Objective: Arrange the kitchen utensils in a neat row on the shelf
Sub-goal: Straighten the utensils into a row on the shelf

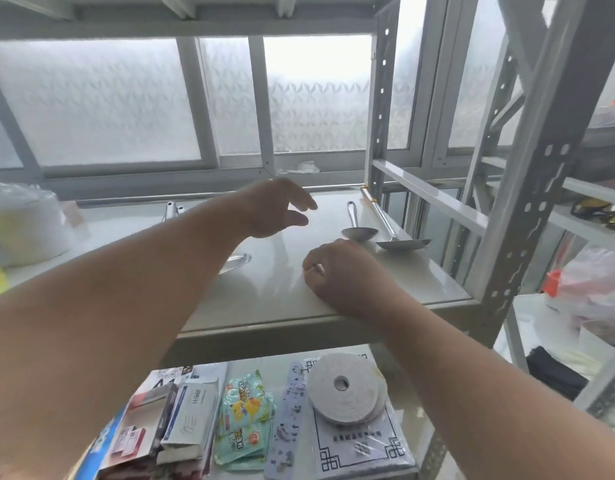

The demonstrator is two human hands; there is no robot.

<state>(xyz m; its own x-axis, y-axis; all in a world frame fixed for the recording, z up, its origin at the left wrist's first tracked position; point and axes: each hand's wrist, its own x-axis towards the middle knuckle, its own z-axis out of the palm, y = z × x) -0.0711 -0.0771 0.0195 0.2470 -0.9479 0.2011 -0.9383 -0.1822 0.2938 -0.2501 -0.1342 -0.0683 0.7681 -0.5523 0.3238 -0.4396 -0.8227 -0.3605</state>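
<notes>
Frosted window behind a white metal shelf [333,306]. Left hand [278,209] hovers with fingers loosely spread, holding nothing; right hand [340,271] rests curled on the shelf, maybe pinching something small, can't tell. Spoon [358,230] and ladle [399,240] lie just right of both hands, handles pointing back; the right hand's nearer. Another utensil [235,263] peeks from under the left forearm.

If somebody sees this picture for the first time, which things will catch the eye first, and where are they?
Two bare arms reach over the white shelf: the left hand hovers open above its middle, and the right hand rests curled near the front edge. Right of them, a metal spoon and a ladle lie side by side. On the shelf below sits a grey tape roll.
</notes>
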